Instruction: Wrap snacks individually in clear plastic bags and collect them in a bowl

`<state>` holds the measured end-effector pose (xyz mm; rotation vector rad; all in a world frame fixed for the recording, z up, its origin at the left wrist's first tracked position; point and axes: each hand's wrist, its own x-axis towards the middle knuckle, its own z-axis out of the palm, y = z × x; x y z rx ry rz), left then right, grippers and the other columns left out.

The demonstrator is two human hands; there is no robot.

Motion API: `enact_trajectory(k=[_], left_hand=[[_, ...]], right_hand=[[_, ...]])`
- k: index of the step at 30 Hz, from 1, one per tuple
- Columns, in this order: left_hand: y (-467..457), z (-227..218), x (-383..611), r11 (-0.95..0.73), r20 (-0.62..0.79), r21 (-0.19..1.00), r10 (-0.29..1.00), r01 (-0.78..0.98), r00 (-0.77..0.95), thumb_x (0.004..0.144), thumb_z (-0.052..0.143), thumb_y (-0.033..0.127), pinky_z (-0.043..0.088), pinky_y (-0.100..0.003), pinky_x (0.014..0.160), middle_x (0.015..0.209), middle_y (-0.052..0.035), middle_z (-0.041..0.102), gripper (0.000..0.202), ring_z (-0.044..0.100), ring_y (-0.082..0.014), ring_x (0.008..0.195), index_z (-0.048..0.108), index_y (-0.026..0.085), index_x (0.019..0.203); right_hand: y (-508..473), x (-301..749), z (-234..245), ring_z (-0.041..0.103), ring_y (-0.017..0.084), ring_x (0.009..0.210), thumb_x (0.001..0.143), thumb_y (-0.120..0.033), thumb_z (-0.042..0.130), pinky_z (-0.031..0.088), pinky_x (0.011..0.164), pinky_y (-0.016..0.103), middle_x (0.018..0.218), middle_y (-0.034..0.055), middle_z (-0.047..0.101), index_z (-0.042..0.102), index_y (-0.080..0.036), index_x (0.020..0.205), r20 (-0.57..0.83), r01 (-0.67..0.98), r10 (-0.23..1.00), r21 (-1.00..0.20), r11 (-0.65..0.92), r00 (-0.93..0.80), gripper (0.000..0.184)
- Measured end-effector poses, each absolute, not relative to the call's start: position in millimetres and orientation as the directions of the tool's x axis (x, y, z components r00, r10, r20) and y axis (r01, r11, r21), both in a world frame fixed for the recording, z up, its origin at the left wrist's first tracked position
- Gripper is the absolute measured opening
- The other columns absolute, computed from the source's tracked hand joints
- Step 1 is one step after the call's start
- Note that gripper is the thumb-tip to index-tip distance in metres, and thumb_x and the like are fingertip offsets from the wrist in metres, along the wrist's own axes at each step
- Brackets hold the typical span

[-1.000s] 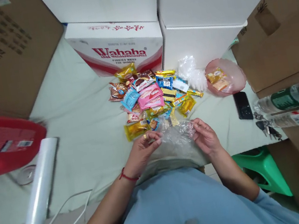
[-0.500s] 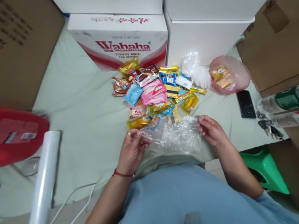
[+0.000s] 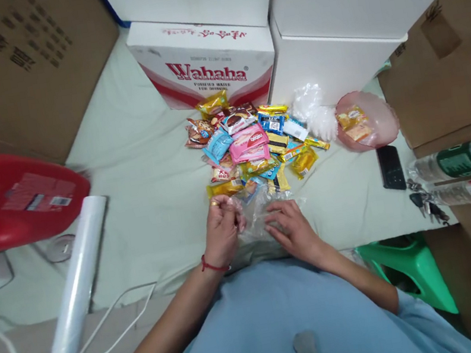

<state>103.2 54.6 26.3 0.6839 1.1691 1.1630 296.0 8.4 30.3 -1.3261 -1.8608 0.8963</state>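
Observation:
A crumpled clear plastic bag [image 3: 256, 216] lies at the near edge of a pale green cloth [image 3: 146, 179]. My left hand [image 3: 223, 230], with a ring and a red wrist cord, pinches the bag's left edge with closed fingers. My right hand [image 3: 292, 228] rests on the bag's right part, fingers bent and pressed down on the film. Just beyond both hands lies a pile of several wrapped snacks [image 3: 252, 143], among them a pink pack, blue packs and yellow packs.
A Wahaha carton [image 3: 207, 63] and white boxes [image 3: 326, 16] stand behind the pile. A pink plastic bag holding snacks [image 3: 365, 118], a black phone [image 3: 390, 167], keys [image 3: 425, 206] and water bottles [image 3: 467, 159] lie right. A film roll [image 3: 79, 281] and red stool [image 3: 9, 199] sit left.
My hands held the bag stretched wide between them; now they have come together, the right hand moving left onto the bag, which has bunched up and dropped lower.

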Motion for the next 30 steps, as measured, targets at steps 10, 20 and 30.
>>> enact_trajectory(k=[10,20,30], left_hand=[[76.4,61.9,69.9,0.425,-0.359,0.901,0.847,-0.093,0.392,0.075,0.086,0.057,0.026,-0.022,0.041,0.06,0.0089,0.046,0.045,0.033,-0.0053,0.044,0.061,0.021,0.088],[68.7,46.2,41.8,0.537,-0.537,0.806,0.84,-0.249,0.073,0.07,0.079,0.078,0.055,-0.027,0.067,0.093,-0.007,0.072,0.062,0.069,-0.0196,0.086,0.068,0.018,0.084],[45.3,34.6,108.3,0.567,-0.548,0.765,0.822,-0.306,0.153,0.066,0.086,0.069,0.058,-0.034,0.086,0.102,-0.0072,0.075,0.055,0.068,-0.0241,0.106,0.067,0.021,0.085]], right_hand=[[37.6,340.2,77.1,0.068,0.016,0.071,0.083,-0.052,0.085,0.058,0.065,0.029,0.096,0.0027,0.076,0.067,-0.023,0.089,-0.382,-0.256,0.89,-0.86,-0.441,-0.25,0.035],[44.4,329.6,68.7,0.058,0.01,0.058,0.074,-0.038,0.092,0.047,0.048,0.02,0.076,-0.0032,0.069,0.062,-0.024,0.087,-0.403,-0.561,0.904,-0.785,-0.262,0.141,0.036],[40.5,318.4,51.8,0.077,0.019,0.088,0.072,-0.043,0.095,0.063,0.067,0.026,0.097,0.0015,0.079,0.063,-0.025,0.089,-0.42,-0.59,0.9,-0.759,-0.276,0.12,0.041]])
